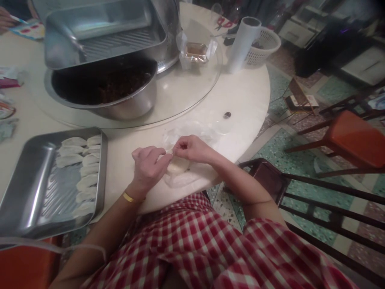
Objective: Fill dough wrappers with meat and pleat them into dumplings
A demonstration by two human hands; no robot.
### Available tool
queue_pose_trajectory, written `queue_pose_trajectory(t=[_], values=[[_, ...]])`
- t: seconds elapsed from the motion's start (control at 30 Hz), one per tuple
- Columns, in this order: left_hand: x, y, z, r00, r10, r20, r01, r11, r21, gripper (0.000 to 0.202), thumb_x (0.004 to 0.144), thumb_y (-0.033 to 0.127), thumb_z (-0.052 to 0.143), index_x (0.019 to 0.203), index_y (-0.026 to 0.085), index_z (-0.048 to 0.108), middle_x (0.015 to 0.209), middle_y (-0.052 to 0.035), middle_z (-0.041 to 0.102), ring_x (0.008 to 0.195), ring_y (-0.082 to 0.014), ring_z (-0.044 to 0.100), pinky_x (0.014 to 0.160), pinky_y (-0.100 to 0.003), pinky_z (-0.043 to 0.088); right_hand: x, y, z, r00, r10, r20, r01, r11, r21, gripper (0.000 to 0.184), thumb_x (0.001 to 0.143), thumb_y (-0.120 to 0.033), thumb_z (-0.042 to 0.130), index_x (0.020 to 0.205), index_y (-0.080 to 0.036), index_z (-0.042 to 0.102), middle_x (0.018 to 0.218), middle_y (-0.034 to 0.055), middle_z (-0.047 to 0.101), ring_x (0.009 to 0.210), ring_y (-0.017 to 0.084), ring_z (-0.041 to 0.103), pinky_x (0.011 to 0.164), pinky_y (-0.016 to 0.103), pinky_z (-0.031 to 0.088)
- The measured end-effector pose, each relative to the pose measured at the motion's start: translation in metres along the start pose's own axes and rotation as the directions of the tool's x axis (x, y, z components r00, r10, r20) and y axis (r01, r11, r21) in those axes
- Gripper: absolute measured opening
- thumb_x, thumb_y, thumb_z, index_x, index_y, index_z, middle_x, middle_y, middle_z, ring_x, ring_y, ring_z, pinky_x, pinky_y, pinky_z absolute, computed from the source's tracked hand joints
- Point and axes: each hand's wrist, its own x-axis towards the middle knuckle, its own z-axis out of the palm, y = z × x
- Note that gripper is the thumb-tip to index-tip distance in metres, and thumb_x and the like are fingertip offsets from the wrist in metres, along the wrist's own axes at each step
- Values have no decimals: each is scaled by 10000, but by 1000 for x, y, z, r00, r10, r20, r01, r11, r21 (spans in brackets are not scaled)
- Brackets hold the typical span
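Pinching hands (168, 158) around seemingly crosswise dumpling (178, 165).

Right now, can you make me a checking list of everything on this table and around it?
Surface: round pale table with a clear turntable in the middle.
Job's things: a dumpling wrapper between both hands; steel tray with a row of folded dumplings; big steel bowl of dark filling.
Clutter: a second steel tray resting over the bowl, white roll, white basket, small plastic packet, red scissors.
Hands: left hand and right hand both pinch the wrapper's edge.
Cables: nothing seen.
Surroundings: dark wooden chairs, orange seat, speckled green floor, another person's hand at far left.
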Motion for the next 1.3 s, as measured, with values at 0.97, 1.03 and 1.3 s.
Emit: queue_pose_trajectory(t=[0.97,1.03,1.3], values=[[-5,0,-6,959,-194,205,232,957,-177,80,848,268,636,903,211,645,901,-54,661,858,-222,557,764,-379,356,-32,36,2,797,-603,-28,506,694,-512,187,922,-245,522,880,-174,690,879,72,608,855,184,503,786,355,449],[-5,-1,-7,959,-161,234,206,960,-187,154,852,249,612,995,222,662,961,-71,662,889,-234,550,769,-387,365,-36,38,8,753,-657,-24,538,637,-552,199,936,-244,493,885,-177,674,904,81,622,863,188,507,773,357,446],[-11,-3,-16,980,-115,160,149,964,-221,114,815,157,617,875,236,672,996,-70,684,911,-244,583,790,-411,419,-48,46,30,732,-678,-66,499,600,-625,215,941,-254,483,1054,-167,644,928,88,667,833,190,535,767,363,455]])
